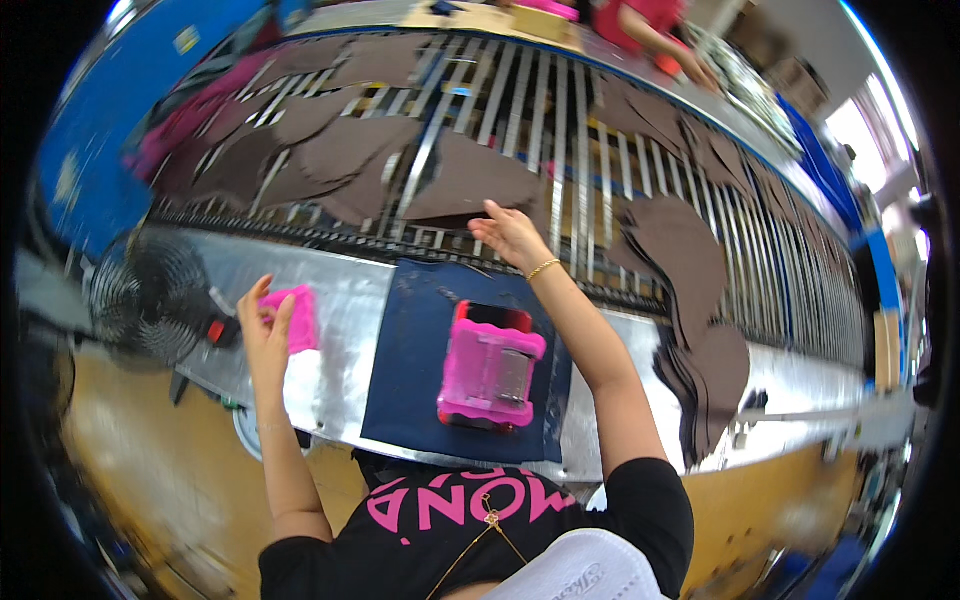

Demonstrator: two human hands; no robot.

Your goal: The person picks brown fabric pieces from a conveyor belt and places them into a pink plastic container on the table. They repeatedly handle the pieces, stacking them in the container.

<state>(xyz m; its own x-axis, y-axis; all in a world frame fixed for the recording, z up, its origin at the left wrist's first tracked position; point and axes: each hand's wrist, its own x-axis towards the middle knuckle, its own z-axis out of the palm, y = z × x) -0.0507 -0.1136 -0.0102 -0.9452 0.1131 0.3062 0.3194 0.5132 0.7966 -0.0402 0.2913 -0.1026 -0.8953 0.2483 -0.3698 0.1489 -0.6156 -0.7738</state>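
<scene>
Brown, flat, soft-looking cut leather piece lies on the slatted metal conveyor; right hand, fingers spread, touches its near edge. Probably limp: lift by an edge. Left hand grips a pink sponge block.

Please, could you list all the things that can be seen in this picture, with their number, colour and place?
Brown cut pieces: many, dark brown, spread on the slatted conveyor and stacked at right.
Slatted conveyor: one, metal, across the top.
Metal bench: one, silver, below the conveyor.
Mat: one, dark blue, on the bench.
Pink tool: one, pink, on the mat.
Fan: one, black, far left.
Another person: one, red top, top edge.
Pink cloth: one, in the left hand.
Left hand: holding the cloth.
Right hand: on a brown piece.
</scene>
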